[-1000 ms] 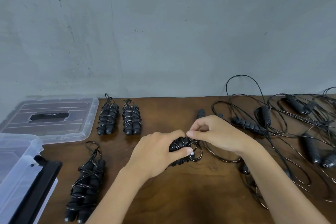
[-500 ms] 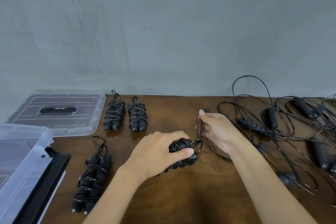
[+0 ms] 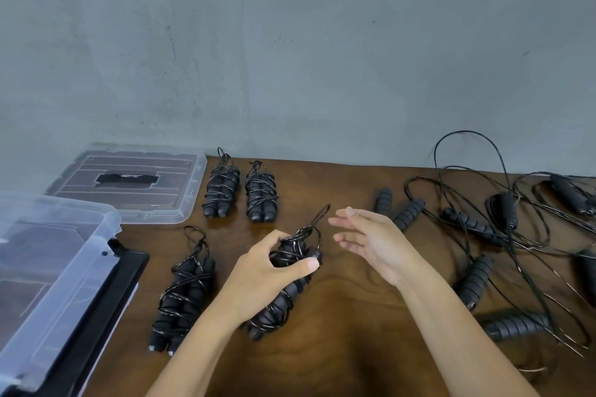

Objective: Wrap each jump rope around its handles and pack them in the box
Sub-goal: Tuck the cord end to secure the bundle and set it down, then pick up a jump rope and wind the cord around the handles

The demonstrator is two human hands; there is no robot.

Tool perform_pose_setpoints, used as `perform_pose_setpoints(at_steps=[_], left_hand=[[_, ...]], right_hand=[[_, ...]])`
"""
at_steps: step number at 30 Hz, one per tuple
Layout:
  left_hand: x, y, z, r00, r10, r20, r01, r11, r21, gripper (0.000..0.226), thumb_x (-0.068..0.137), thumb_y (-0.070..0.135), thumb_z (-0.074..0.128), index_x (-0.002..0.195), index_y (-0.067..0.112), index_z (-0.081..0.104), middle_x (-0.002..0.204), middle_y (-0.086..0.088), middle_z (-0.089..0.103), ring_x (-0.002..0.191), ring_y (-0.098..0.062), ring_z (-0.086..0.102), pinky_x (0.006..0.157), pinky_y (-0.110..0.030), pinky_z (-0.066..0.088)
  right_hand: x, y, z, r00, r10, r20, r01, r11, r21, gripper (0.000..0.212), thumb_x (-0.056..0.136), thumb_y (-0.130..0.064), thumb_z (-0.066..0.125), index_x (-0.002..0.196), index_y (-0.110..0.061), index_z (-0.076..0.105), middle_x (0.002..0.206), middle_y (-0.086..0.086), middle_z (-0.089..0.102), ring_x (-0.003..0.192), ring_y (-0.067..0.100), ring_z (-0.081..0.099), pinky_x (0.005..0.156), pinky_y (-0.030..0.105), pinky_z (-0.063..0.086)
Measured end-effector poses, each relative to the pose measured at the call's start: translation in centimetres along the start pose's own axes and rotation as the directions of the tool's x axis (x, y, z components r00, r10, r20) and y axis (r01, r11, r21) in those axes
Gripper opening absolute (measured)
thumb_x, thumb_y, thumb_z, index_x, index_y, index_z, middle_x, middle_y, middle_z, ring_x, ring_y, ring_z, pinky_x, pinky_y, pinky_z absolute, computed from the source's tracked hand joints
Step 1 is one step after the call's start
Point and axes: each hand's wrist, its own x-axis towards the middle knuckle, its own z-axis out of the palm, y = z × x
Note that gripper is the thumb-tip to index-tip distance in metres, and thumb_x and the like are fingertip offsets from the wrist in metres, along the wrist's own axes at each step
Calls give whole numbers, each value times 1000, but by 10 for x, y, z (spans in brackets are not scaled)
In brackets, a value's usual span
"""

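My left hand (image 3: 264, 274) grips a wrapped black jump rope bundle (image 3: 283, 290) near the middle of the wooden table, its loose loop end sticking up to the right. My right hand (image 3: 371, 238) hovers just right of it, fingers straight, holding nothing. Three other wrapped bundles lie on the table: two at the back (image 3: 222, 185) (image 3: 261, 192) and one at the front left (image 3: 183, 290). A clear plastic box (image 3: 48, 267) stands at the left edge.
The box's clear lid (image 3: 135, 184) lies flat at the back left. A tangle of several unwrapped black ropes and handles (image 3: 503, 235) covers the right side of the table. A grey wall rises behind the table.
My right hand has let go of the cord end and opened, drawing away to the right. My left hand has turned the bundle more upright, still gripping it.
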Motion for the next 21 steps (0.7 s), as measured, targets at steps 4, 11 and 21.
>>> perform_pose_setpoints(at_steps=[4, 11, 21], left_hand=[[-9, -24, 2, 990, -133, -44, 125, 980, -157, 38, 83, 45, 86, 115, 40, 64, 108, 24, 75, 99, 5, 70, 98, -29, 52], [-15, -59, 10, 946, -283, -160, 270, 958, -96, 36, 88, 47, 80, 115, 37, 57, 104, 13, 74, 96, -5, 69, 84, -25, 52], [-8, -61, 32, 890, -264, -371, 378, 883, 279, 78, 100, 55, 59, 160, 14, 29, 154, -10, 30, 140, -30, 31, 116, -38, 31]], right_hand=[[2, 16, 18, 999, 35, 6, -35, 997, -63, 23, 105, -23, 56, 124, -14, 66, 113, 2, 76, 97, 24, 75, 95, 40, 59], [0, 40, 49, 993, 102, 53, -97, 991, -94, 20, 105, -22, 55, 120, -16, 67, 110, 1, 78, 97, 26, 75, 95, 40, 59], [-3, 58, 63, 991, 120, 62, -110, 983, -149, 20, 105, -24, 56, 119, -17, 68, 107, 0, 78, 93, 24, 76, 89, 35, 60]])
